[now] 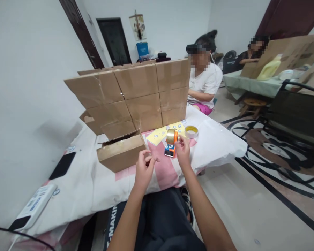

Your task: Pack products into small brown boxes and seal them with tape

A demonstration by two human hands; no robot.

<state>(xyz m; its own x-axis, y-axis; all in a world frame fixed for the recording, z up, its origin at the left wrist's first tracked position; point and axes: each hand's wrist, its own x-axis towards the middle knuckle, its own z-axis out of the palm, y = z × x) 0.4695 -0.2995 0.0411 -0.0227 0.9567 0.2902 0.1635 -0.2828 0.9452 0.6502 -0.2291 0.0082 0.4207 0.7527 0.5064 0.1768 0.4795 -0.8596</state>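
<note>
- On the cloth-covered surface point(219, 143), between the 2 hands and nearer the right, sits an orange-and-blue tape dispenser point(170, 146) carrying a tape roll point(170, 136).
- It should handle light and stiff, the tape slick; its frame looks the surest hold.
- Its long axis runs away from the wearer: roll far, dark end near.
- Right hand point(183, 150): fingers bent beside the roll; left hand point(144, 167): loosely curled; whether either grips anything, I cannot tell.
</note>
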